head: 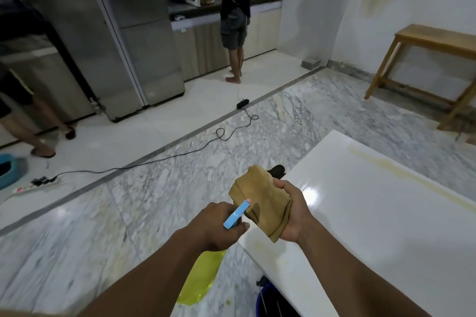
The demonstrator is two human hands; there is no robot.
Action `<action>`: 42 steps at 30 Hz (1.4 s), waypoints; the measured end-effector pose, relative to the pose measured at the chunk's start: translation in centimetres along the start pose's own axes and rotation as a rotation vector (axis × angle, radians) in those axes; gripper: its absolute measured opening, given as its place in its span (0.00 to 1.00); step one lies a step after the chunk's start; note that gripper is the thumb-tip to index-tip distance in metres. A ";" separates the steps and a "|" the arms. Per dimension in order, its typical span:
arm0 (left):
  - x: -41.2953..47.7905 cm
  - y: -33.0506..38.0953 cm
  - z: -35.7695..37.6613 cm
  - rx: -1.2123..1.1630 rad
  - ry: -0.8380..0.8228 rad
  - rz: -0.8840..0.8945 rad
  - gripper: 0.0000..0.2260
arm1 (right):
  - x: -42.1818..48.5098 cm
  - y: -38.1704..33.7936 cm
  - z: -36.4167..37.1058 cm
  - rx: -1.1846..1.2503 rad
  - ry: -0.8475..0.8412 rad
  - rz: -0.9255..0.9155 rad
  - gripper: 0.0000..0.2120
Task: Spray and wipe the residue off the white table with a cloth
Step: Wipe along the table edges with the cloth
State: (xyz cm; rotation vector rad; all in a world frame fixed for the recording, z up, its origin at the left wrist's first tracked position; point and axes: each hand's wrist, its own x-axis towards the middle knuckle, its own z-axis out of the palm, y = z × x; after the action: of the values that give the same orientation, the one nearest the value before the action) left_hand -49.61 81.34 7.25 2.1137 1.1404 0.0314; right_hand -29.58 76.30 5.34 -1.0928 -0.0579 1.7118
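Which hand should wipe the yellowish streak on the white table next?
Right. The right hand holds the folded mustard-brown cloth at the edge of the glossy white table; the left hand grips the blue-nozzled yellow spray bottle over the marble floor.

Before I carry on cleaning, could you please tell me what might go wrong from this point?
The spray bottle is aimed at the cloth in the right hand, not the yellowish streak on the table, so spray may miss the residue. The black cable across the floor could trip someone. The blue bucket by the table edge might get kicked.
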 end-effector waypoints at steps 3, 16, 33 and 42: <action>0.5 0.9 2.1 0.001 0.036 -0.055 0.15 | 0.2 -0.5 -1.9 -0.035 0.011 0.046 0.27; -3.3 -2.8 10.8 -0.192 0.239 -0.331 0.14 | 7.5 -1.9 -4.7 -1.016 0.100 0.032 0.08; -11.9 -7.8 18.3 -0.152 0.321 -0.540 0.12 | 17.0 11.7 -11.1 -2.285 -0.188 -0.841 0.32; -10.3 -3.5 22.0 -0.187 0.240 -0.450 0.11 | 14.6 12.0 -14.3 -2.260 -0.215 -0.886 0.30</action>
State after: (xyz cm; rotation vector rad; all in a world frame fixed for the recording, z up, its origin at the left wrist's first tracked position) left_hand -50.92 62.18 -8.03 1.6827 1.6653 0.1778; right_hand -29.06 75.96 -18.36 -1.6958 -2.5690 0.2593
